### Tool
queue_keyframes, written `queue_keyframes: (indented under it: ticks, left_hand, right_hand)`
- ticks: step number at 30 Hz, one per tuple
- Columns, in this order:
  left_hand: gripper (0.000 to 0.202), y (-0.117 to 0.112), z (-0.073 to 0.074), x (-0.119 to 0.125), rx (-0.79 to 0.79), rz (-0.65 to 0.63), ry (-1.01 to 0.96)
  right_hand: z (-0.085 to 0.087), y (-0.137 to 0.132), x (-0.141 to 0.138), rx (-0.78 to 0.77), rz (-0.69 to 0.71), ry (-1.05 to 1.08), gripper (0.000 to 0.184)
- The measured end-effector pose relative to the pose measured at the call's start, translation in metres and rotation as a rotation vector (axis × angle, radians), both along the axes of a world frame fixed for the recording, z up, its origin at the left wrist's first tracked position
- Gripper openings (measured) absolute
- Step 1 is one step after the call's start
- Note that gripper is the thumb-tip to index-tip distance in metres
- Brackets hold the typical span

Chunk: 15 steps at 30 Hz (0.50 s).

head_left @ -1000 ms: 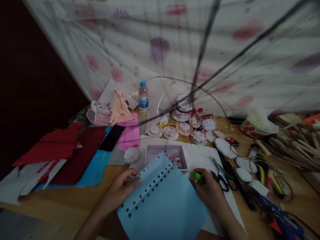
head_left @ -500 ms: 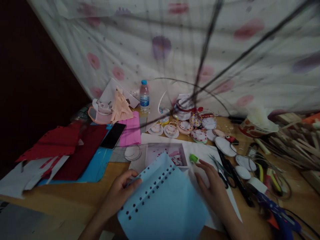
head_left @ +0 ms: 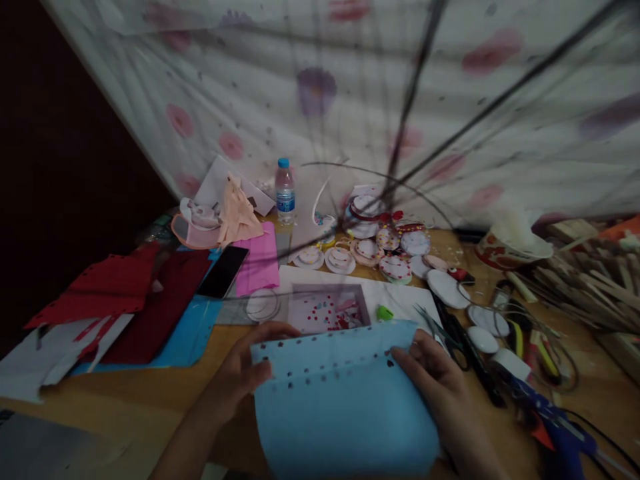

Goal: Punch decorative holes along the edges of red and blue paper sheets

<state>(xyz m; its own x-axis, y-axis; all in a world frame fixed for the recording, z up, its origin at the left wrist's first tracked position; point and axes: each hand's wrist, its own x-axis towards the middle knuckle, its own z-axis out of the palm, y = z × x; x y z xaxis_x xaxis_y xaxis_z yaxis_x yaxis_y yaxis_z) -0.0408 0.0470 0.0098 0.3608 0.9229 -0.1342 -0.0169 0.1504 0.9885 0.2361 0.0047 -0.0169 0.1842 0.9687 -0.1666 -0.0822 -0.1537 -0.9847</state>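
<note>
A light blue sheet of paper (head_left: 345, 420) with rows of small punched shapes along its far edge is held up in front of me. My left hand (head_left: 247, 367) pinches its left corner, thumb on top. At the right edge, my right hand (head_left: 435, 370) grips the sheet between thumb and fingers. Just beyond the sheet lies a shallow open box (head_left: 304, 313) with red and pink paper bits in it. A small green craft punch (head_left: 384, 313) rests to the right of that box, close to the paper's far edge.
Scissors (head_left: 453, 347) and a blue glue gun (head_left: 550, 413) lie on the right. Round paper pieces (head_left: 367, 250) cluster behind the box, near a water bottle (head_left: 285, 193). On the left are a phone (head_left: 223, 272) and red sheets (head_left: 100, 283). Dark lines cross the upper view.
My right hand has moved from beside the green punch to the paper's right edge and closed on it. The sheet has turned so its punched edge runs almost level.
</note>
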Motion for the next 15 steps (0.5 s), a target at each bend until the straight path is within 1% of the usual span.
queue_keyframes:
  ticks: [1, 2, 4, 5, 6, 7, 8, 10, 11, 12, 13, 14, 15]
  left_hand:
    - [0.054, -0.002, -0.002, -0.001, -0.038, 0.011, -0.010]
    - [0.052, -0.004, -0.004, 0.000, -0.069, 0.025, 0.020]
    - [0.034, -0.007, -0.007, 0.003, -0.083, 0.092, 0.139]
    - [0.024, -0.008, -0.009, 0.005, -0.069, 0.143, 0.201]
    - [0.021, -0.008, -0.011, 0.007, -0.047, 0.192, 0.243]
    - [0.021, -0.007, -0.012, 0.008, -0.026, 0.233, 0.262]
    - [0.020, -0.006, -0.014, 0.008, -0.011, 0.271, 0.261]
    - [0.023, -0.005, -0.017, 0.006, -0.006, 0.301, 0.224]
    - [0.027, -0.004, -0.019, 0.004, -0.008, 0.291, 0.193]
    - [0.032, -0.003, -0.020, 0.003, 0.004, 0.261, 0.164]
    - [0.038, -0.002, -0.021, 0.001, 0.043, 0.217, 0.151]
    - [0.040, 0.000, -0.022, 0.001, 0.124, 0.170, 0.167]
    - [0.037, 0.003, -0.024, 0.001, 0.243, 0.120, 0.230]
  right_hand:
    - [-0.002, -0.001, 0.001, -0.006, -0.059, 0.017, 0.020]
    - [-0.004, -0.003, 0.002, -0.015, -0.114, 0.031, 0.021]
    - [-0.008, -0.005, 0.004, -0.040, -0.200, 0.066, 0.022]
    - [-0.010, -0.006, 0.004, -0.057, -0.218, 0.093, 0.022]
    - [-0.012, -0.007, 0.004, -0.072, -0.209, 0.121, 0.023]
    - [-0.013, -0.008, 0.004, -0.083, -0.170, 0.143, 0.022]
    - [-0.013, -0.008, 0.004, -0.095, -0.102, 0.155, 0.021]
    - [-0.012, -0.010, 0.005, -0.110, 0.056, 0.144, 0.021]
    - [-0.011, -0.012, 0.007, -0.115, 0.108, 0.119, 0.021]
    - [-0.010, -0.014, 0.010, -0.125, 0.122, 0.088, 0.021]
    - [-0.009, -0.017, 0.014, -0.135, 0.100, 0.055, 0.021]
    - [-0.008, -0.021, 0.020, -0.148, 0.041, 0.021, 0.021]
    - [-0.009, -0.025, 0.026, -0.167, -0.025, -0.003, 0.022]
